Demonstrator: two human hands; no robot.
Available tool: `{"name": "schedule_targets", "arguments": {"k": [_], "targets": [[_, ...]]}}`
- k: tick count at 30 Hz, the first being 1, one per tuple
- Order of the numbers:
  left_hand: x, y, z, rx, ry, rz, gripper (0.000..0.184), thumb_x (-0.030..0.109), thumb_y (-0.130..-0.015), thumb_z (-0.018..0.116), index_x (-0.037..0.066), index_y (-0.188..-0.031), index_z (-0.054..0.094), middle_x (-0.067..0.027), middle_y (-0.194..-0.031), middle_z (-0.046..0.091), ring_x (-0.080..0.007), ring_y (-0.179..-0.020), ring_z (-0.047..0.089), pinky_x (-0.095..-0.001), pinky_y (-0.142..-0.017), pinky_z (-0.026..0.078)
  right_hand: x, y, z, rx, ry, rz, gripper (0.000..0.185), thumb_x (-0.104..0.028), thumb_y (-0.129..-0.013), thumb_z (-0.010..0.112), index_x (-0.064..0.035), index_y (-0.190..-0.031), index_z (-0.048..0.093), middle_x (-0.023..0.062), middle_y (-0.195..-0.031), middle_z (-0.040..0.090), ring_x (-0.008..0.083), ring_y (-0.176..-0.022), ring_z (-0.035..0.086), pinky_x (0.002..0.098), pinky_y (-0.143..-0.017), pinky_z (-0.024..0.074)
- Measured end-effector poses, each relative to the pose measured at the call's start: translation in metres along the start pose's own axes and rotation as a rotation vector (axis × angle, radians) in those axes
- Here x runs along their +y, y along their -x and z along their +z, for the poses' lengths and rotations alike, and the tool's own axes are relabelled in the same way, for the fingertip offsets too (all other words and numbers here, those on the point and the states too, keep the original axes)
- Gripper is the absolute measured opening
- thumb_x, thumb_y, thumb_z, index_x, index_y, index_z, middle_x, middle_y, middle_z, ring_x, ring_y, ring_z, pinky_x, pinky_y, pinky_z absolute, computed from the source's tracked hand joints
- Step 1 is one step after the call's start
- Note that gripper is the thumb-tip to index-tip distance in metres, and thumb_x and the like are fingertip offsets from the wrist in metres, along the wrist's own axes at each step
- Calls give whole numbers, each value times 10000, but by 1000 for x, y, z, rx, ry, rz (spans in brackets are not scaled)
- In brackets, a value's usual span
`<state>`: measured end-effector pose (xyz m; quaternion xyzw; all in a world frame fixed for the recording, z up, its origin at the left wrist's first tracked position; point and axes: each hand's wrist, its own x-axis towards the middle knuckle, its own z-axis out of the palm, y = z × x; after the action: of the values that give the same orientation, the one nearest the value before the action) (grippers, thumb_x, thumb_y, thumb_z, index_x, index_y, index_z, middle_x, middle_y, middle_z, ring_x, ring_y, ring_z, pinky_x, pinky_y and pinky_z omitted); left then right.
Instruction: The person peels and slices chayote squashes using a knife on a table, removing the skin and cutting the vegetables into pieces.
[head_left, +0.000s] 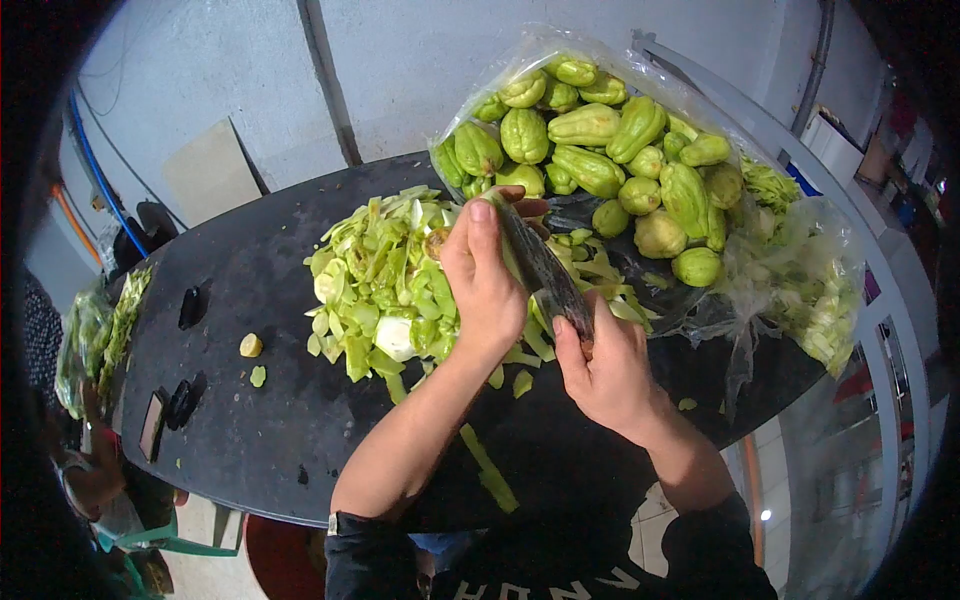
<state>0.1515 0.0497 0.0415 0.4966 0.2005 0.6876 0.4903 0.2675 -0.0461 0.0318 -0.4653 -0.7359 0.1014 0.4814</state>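
Observation:
My right hand (612, 368) is closed round the handle of a large knife. The broad dark blade (543, 268) slants up and left across my left hand (487, 285). That hand is wrapped round a chayote, thumb pointing up; the blade and my fingers hide most of the fruit, and only a pale green edge shows beside the blade. Whether the edge is cutting into it I cannot tell. Below and left of the blade lies a heap of green peelings (385, 270), with a whitish peeled piece (396, 338) at its front.
A clear plastic bag (590, 52) full of whole chayotes (590, 170) spreads over the back right of the black table (240, 420). Another bag of shreds (810, 290) sits at the right edge. A phone (153, 425) and dark objects lie left. A person's arm shows far left.

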Motion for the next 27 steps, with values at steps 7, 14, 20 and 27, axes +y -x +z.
{"name": "schedule_targets", "arguments": {"k": [7,14,20,27], "targets": [[2,-4,-4,-42,-108,10,623,531,-1027,346,-27,-1195,567,-177,-1021,694,-209,-842,642,-323,-714,529,5,-3,-7,-25,-58,59,141,-80,-949,577,20,-986,485,176,-619,589,367,-552,622,432,-488,442],[9,-5,-3,-86,-45,-30,636,529,-1022,364,-51,-1173,576,-188,-1027,693,-214,-874,641,-337,-802,523,9,-6,-11,-14,-177,87,162,-69,-934,607,36,-1021,518,139,-599,596,260,-503,632,368,-463,442],[9,-8,-6,-149,-32,-19,637,517,-1026,362,-66,-1173,575,-202,-1032,695,-234,-907,658,-352,-823,531,13,-6,-19,-66,-235,160,229,-63,-936,609,50,-1123,542,128,-652,625,178,-544,643,334,-487,465],[4,-14,-13,-200,-83,-82,621,485,-1035,353,-75,-1185,573,-208,-1038,693,-245,-922,668,-366,-842,533,16,-7,-19,-73,-422,249,276,-70,-948,601,48,-1191,542,86,-739,647,112,-534,585,282,-497,476]]}}
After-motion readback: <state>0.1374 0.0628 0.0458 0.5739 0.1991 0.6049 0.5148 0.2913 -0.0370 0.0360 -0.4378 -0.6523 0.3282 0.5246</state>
